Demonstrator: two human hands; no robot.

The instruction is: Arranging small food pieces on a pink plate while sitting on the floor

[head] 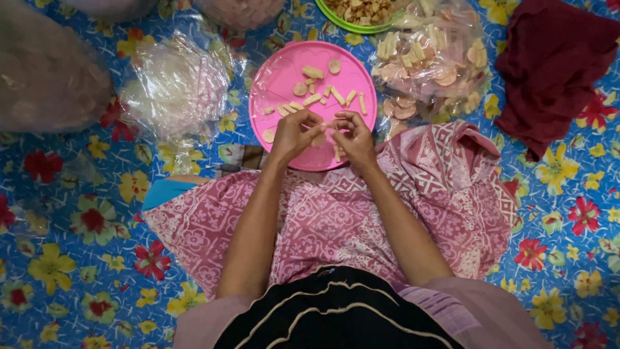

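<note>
A round pink plate (284, 71) lies on the floor in front of my lap, with several pale snack pieces, sticks and round chips, scattered on it. My left hand (292, 134) and my right hand (354, 137) meet over the plate's near edge. Together their fingertips pinch one small pale stick-shaped snack piece (328, 124) between them. My forearms reach out over a pink patterned cloth (323, 213) that covers my lap.
A clear plastic bag of snack pieces (433, 58) lies right of the plate, a green plate of pieces (358, 13) behind it. A pile of empty clear bags (174, 84) sits left. A dark red cloth (555, 64) lies far right on the blue flowered mat (77, 258).
</note>
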